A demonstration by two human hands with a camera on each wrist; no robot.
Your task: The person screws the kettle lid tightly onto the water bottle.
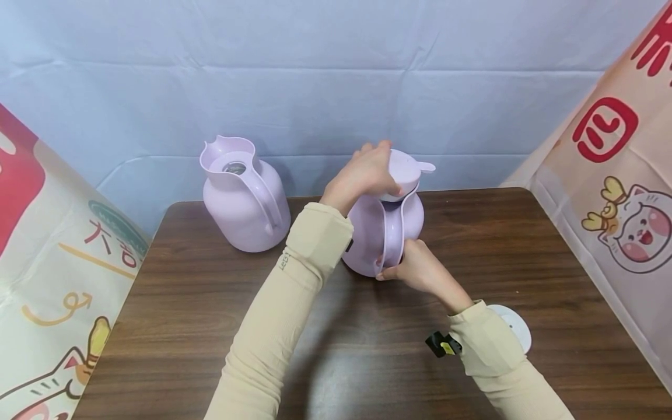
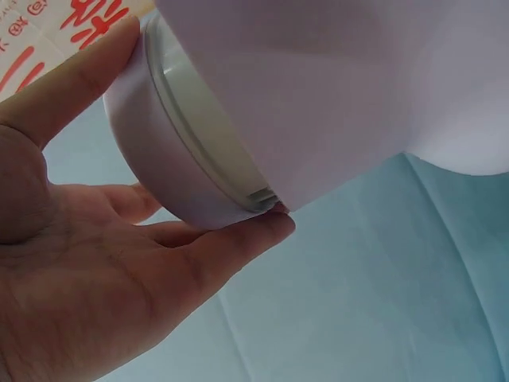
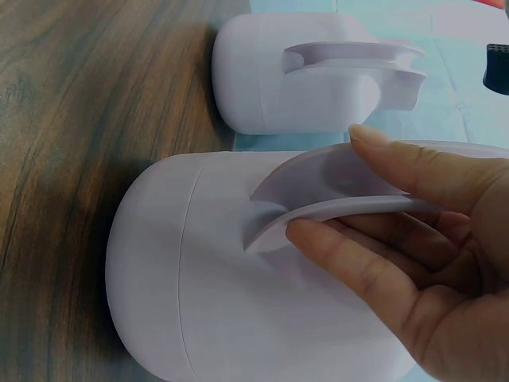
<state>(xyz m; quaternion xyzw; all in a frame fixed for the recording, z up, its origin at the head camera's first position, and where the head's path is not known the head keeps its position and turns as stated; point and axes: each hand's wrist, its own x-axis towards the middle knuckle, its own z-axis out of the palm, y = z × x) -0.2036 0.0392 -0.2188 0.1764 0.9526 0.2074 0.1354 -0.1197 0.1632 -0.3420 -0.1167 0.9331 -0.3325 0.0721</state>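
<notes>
A lilac thermos jug (image 1: 415,219) stands on the wooden table, its handle (image 1: 392,236) toward me. My right hand (image 1: 419,267) grips that handle; thumb and fingers lie on either side of it in the right wrist view. Over the jug's mouth my left hand (image 1: 364,170) holds a round lilac lid (image 1: 404,166) by its rim, with a small tab pointing right. In the left wrist view the lid (image 2: 147,147) sits tilted at the mouth, its white inner part partly showing. How far it is seated I cannot tell.
A second lilac jug (image 1: 247,213), lidless, stands to the left with its mouth open. A white disc (image 1: 517,326) lies on the table (image 1: 378,373), partly behind my right sleeve. A pale blue cloth (image 1: 325,93) hangs behind; printed sheets hang at both sides.
</notes>
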